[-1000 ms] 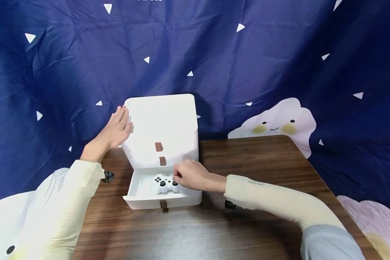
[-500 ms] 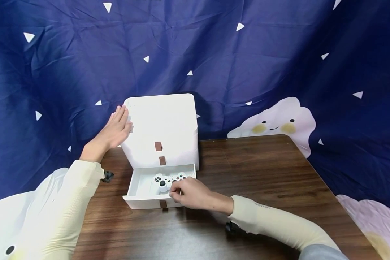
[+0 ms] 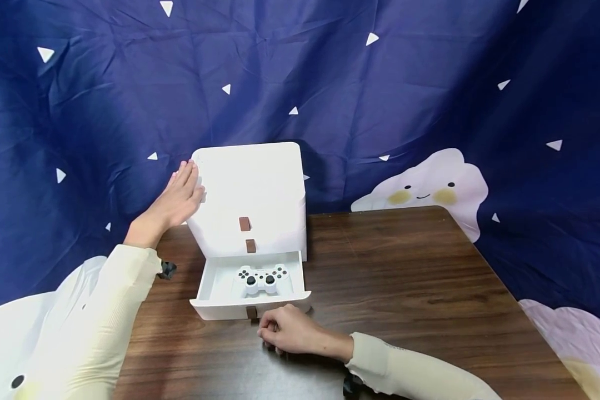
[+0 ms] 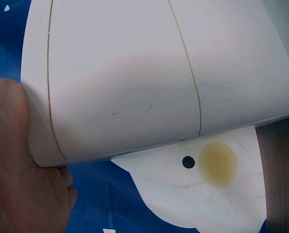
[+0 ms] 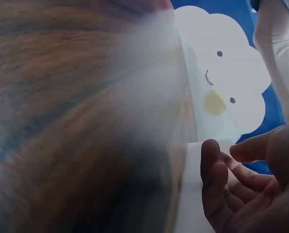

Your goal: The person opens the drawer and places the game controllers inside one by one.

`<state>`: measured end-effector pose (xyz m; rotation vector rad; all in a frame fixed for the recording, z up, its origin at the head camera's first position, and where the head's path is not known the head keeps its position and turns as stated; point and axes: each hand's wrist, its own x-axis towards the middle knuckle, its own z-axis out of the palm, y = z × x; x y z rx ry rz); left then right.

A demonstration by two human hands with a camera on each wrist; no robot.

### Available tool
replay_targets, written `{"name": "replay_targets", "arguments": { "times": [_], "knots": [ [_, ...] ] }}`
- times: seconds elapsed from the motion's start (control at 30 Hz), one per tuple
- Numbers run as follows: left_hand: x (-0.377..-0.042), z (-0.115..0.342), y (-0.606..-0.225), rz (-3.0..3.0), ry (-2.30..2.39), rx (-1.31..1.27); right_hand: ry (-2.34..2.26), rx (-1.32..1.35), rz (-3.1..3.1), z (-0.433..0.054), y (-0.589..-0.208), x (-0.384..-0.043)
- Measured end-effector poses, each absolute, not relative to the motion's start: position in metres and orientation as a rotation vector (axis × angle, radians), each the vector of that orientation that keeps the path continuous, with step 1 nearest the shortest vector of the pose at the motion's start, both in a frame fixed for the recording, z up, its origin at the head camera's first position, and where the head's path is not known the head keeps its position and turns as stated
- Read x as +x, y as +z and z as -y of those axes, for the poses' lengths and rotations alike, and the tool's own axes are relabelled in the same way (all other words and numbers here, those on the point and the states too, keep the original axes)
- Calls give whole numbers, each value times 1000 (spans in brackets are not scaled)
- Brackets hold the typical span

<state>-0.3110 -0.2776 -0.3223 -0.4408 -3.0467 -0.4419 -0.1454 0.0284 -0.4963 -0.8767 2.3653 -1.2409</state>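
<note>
A white drawer box [image 3: 252,189] with small brown pull tabs stands at the back of the table. Its bottom drawer [image 3: 220,303] is pulled out, and a white game controller [image 3: 261,279] lies inside, thumbsticks facing up. My left hand [image 3: 177,194] rests against the box's upper left side with straight fingers; in the left wrist view that hand [image 4: 23,170] lies along the box's edge. My right hand [image 3: 292,330] is just in front of the drawer's right front, its fingers loosely curled with nothing between them. In the right wrist view thumb and fingertips of the right hand [image 5: 246,184] are apart.
The dark wooden table [image 3: 395,266] spreads to the right of the box and in front of it. Close behind hangs a navy cloth [image 3: 330,72] printed with white triangles and smiling clouds [image 3: 425,189].
My right hand has moved from over the controller, back across the drawer's front edge, to the table side of it. The whole controller now shows. The left hand has stayed in place.
</note>
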Motion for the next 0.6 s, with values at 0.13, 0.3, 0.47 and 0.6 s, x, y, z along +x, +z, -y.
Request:
{"name": "replay_targets", "arguments": {
  "times": [0.13,0.3,0.47,0.6],
  "knots": [
    [-312,277,-324,3052,-443,-442,-1311,-783,-2311,-26,-510,-149],
    [-313,278,-325,3059,-437,-441,-1439,-627,-2136,-22,-523,-153],
    [-313,278,-324,3049,-430,-442,-1596,-510,-1861,-16,-532,-155],
    [-313,279,-323,3046,-434,-445,-1707,-417,-1705,-10,-537,-153]
  ]
}}
